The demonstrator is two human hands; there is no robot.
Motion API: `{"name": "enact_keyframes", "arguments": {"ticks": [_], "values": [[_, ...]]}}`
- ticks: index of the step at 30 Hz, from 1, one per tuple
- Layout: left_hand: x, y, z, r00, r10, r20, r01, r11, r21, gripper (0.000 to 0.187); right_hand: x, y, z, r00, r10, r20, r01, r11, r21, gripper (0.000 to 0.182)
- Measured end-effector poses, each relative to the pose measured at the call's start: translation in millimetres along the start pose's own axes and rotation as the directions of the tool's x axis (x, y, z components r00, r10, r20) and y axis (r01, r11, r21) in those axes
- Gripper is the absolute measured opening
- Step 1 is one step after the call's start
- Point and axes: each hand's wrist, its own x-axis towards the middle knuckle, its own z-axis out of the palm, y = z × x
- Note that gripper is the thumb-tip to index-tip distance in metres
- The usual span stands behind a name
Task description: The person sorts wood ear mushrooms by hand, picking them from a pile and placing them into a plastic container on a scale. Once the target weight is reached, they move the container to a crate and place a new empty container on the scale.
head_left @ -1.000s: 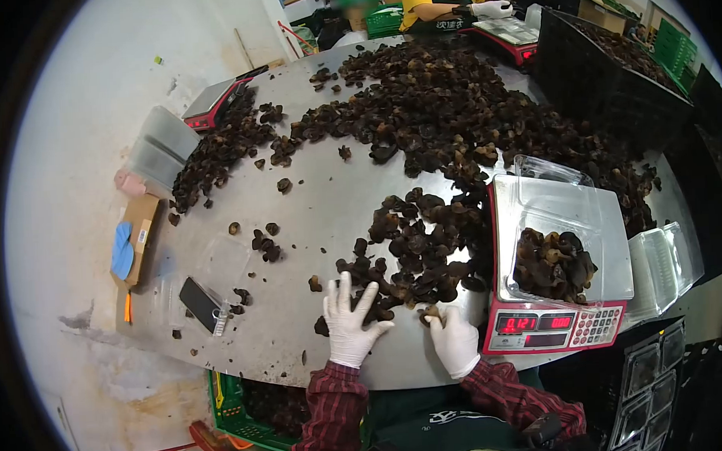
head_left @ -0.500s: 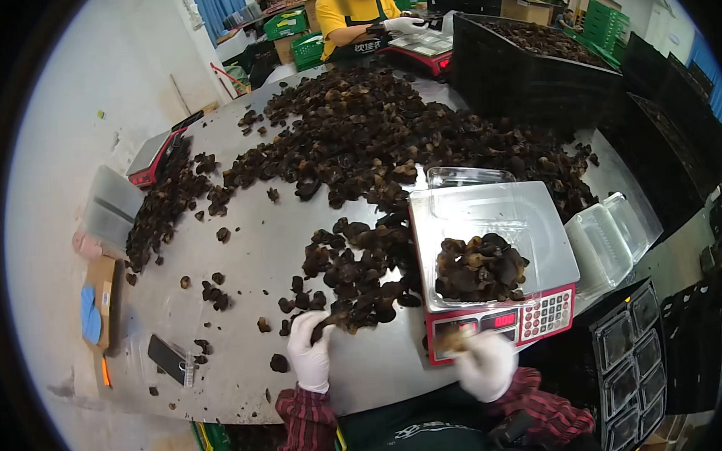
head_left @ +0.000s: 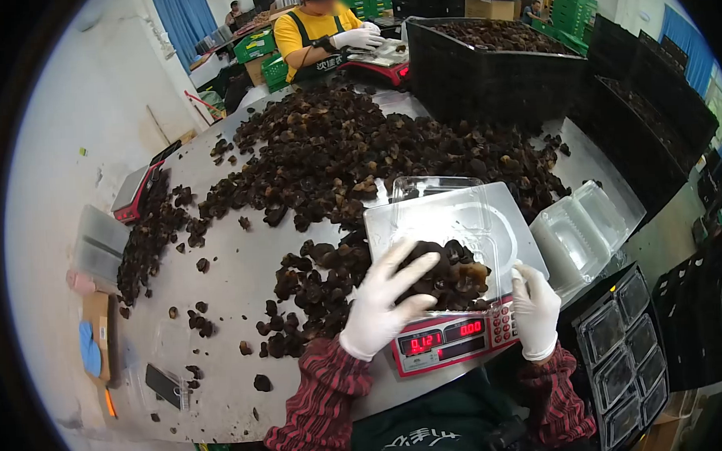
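Dark wood ear mushrooms [head_left: 466, 279] lie heaped in a clear plastic tray [head_left: 501, 211] on a red-and-white digital scale [head_left: 531, 246]. My left hand [head_left: 384, 301], in a white glove, is over the tray's left side with its fingers spread, touching the heap. At the tray's right front edge is my right hand [head_left: 537, 313], also gloved, with bent fingers drawn together; what lies between them is hidden. The scale's display [head_left: 422, 341] glows red, reading about 0.121. Loose wood ears [head_left: 311, 288] lie left of the scale.
A large wood ear pile [head_left: 333, 138] covers the far table. Clear containers [head_left: 575, 236] stand right of the scale, near a black crate [head_left: 483, 75]. A phone [head_left: 165, 385] lies at left. Across the table a person [head_left: 312, 34] works at another scale [head_left: 378, 63].
My left hand has moved right, from the loose wood ears onto the tray. My right hand has shifted from before the scale to its right side. The view has turned slightly right.
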Motion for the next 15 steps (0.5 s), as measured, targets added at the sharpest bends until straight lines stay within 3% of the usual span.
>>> {"name": "enact_keyframes", "arguments": {"ticks": [2, 3, 6, 9, 10, 11, 13, 14, 15], "values": [[-18.5, -3.6, -7.8, 0.982, -0.099, -0.162, 0.099, 0.995, -0.009, 0.041, -2.0, 8.5, 0.2, 0.994, 0.025, -0.110, -0.024, 1.000, 0.003, 0.011], [-30.2, -7.9, -11.7, 0.959, -0.150, -0.241, 0.159, 0.987, 0.020, 0.037, -5.0, 6.4, -4.4, 0.960, 0.277, -0.024, -0.275, 0.958, 0.086, 0.010], [-79.9, -31.1, -29.6, 0.910, -0.241, -0.336, 0.326, 0.919, 0.222, 0.034, -15.5, 28.6, -0.2, 0.943, 0.321, -0.086, -0.311, 0.943, 0.117, 0.012], [-146.2, -52.8, -54.2, 0.862, -0.275, -0.425, 0.470, 0.747, 0.470, 0.036, -12.7, 15.0, -5.7, 0.860, 0.507, 0.053, -0.506, 0.835, 0.217, 0.013], [-164.5, -54.1, -64.4, 0.843, -0.297, -0.449, 0.517, 0.678, 0.522, 0.037, -13.4, 12.2, -3.5, 0.866, 0.497, 0.061, -0.494, 0.828, 0.265, 0.014], [-186.6, -55.4, -74.0, 0.818, -0.349, -0.458, 0.573, 0.567, 0.591, 0.044, -15.3, 15.7, -0.6, 0.925, 0.377, 0.050, -0.380, 0.908, 0.175, 0.018], [-220.3, -55.3, -86.4, 0.723, -0.395, -0.567, 0.691, 0.398, 0.604, 0.047, -16.7, 4.3, -2.0, 0.837, 0.511, 0.197, -0.547, 0.782, 0.298, 0.024], [-232.2, -51.9, -89.1, 0.689, -0.429, -0.585, 0.719, 0.304, 0.625, 0.050, -17.5, 1.9, 0.4, 0.837, 0.509, 0.202, -0.548, 0.782, 0.299, 0.024], [-242.8, -52.7, -88.9, 0.686, -0.431, -0.587, 0.722, 0.301, 0.623, 0.050, -18.3, 0.4, 2.1, 0.817, 0.523, 0.241, -0.576, 0.759, 0.303, 0.026]]}}
